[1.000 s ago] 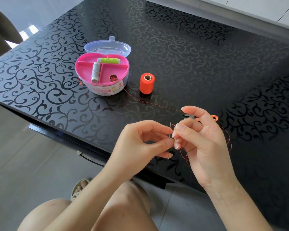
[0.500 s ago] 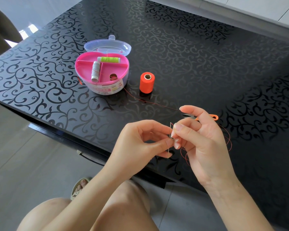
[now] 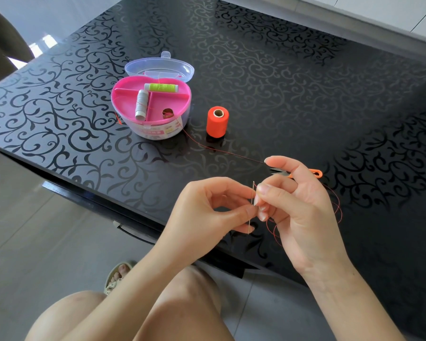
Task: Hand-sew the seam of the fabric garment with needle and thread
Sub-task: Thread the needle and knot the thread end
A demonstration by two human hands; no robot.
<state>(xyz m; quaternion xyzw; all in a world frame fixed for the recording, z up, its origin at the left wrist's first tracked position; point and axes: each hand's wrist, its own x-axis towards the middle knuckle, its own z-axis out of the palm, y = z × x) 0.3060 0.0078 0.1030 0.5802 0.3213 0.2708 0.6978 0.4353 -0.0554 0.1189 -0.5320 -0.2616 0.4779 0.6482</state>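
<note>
I read this as the threading step, before any stitch: the garment is nowhere in the frame, so the seam itself has not been started. Low and centre, the left hand [image 3: 207, 212] pinches the needle [image 3: 253, 190] between thumb and forefinger, holding it nearly upright with the eye end up, and its other fingers are curled loosely beneath. The right hand [image 3: 303, 217] has thumb and middle finger closed on the orange thread [image 3: 231, 153], right against the top of the needle. Its forefinger is lifted and straight. Slack thread loops off the right side of that hand and trails up-left across the black table [image 3: 305, 82] towards the pink sewing box [image 3: 158, 132] and the orange spool [image 3: 217, 121], which stands just right of the box. Small snips [image 3: 305, 172] show behind the right fingers (whether held or lying on the table, I cannot tell). Nor can I tell if the thread is through the eye. I judge the next move needs a steady needle, a stiff thread end, then a clean pull through.
</note>
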